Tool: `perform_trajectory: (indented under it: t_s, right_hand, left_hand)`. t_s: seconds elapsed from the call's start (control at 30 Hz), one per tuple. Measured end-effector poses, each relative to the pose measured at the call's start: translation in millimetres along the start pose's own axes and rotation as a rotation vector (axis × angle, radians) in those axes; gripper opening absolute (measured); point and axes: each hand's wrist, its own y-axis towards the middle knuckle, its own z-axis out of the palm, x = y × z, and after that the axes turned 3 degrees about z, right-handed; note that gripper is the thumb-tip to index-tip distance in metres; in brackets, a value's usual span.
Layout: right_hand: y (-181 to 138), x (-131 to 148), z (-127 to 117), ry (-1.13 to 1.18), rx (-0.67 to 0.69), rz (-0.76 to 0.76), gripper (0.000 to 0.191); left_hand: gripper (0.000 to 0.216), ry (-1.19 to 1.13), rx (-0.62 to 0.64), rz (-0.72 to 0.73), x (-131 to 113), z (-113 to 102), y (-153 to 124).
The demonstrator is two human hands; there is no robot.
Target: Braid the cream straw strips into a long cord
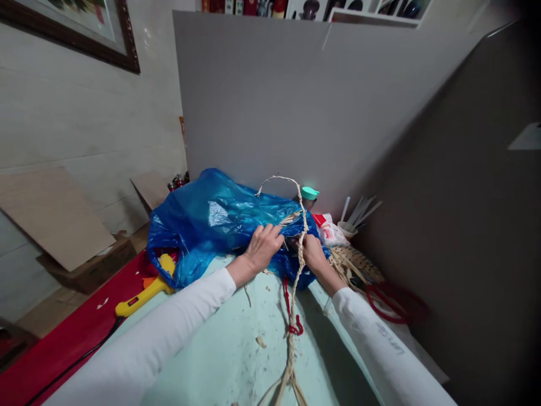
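A shiny blue plastic bag (220,217) lies crumpled across the far part of the table. At its near right side my left hand (264,246) is closed, fingers curled on the bag's edge. My right hand (314,252) is beside the bag's right end with its fingers bent into the blue film; its fingertips are partly hidden. Between the hands and past the bag's edge shows a bundle of pale straw strands (291,219). A braided straw cord (301,248) runs up the middle, in front of my right hand, and curls over at its top. A red cord (295,327) is tied round its lower part.
A yellow glue gun (146,296) with a black cable lies at the left. To the right are a red-and-white packet (332,231), a cup of white sticks (347,228), loose straw (349,268) and red-handled scissors (386,301). A green-lidded jar (310,193) stands behind the bag, before a grey panel (274,101).
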Motion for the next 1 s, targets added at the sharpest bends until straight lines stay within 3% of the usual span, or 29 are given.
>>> perform_trajectory:
  t_s: [0.13, 0.3, 0.53, 0.77, 1.0]
  right_hand:
    - [-1, 1, 1, 0.061, -0.009, -0.005, 0.023]
    - [-4, 2, -6, 0.131, -0.007, -0.017, 0.026]
    - [-6, 0, -8, 0.190, -0.029, 0.012, 0.034]
    - [-5, -10, -1, 0.207, -0.040, 0.066, 0.039]
    - [-12, 3, -9, 0.068, -0.091, 0.088, 0.039]
  left_hand:
    - [0.035, -0.029, 0.091, -0.064, -9, 1, -6]
    - [0.059, -0.082, 0.157, -0.121, 11, 15, 3]
    - [0.045, -0.087, 0.135, -0.131, 24, 17, 27]
    - [0.041, -0.104, 0.129, -0.103, 34, 19, 27]
    - [0.042, -0.115, 0.121, -0.106, 37, 24, 26]
